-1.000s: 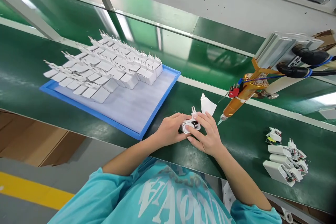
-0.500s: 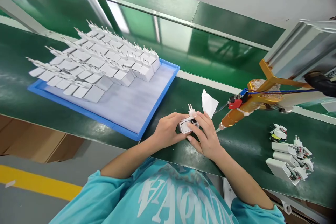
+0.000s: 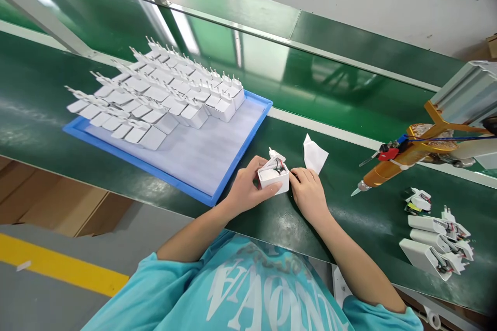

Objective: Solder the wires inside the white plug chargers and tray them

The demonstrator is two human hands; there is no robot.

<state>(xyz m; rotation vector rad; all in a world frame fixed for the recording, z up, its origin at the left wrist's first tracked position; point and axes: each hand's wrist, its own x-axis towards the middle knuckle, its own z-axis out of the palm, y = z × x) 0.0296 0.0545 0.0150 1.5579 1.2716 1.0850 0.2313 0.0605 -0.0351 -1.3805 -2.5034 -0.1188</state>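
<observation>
My left hand (image 3: 245, 189) is closed round a white charger housing (image 3: 273, 178), which it holds just above the green bench with the open end and its wires facing up. My right hand (image 3: 308, 193) rests on the bench right beside it, fingers curled, fingertips at the housing's right edge. A piece of white paper (image 3: 314, 155) stands just beyond my right hand. A gold dispensing nozzle (image 3: 392, 164) hangs from a bracket at the right, its tip pointing down and left.
A blue tray (image 3: 231, 168) with white foam lining holds several rows of finished white chargers (image 3: 163, 99) at the left. Three unfinished housings (image 3: 435, 243) with loose wires lie at the right. The bench's front edge runs under my forearms.
My left hand has lifted and turned the housing so its open end faces up. My right hand has come off the top and dropped beside it. The view has shifted slightly.
</observation>
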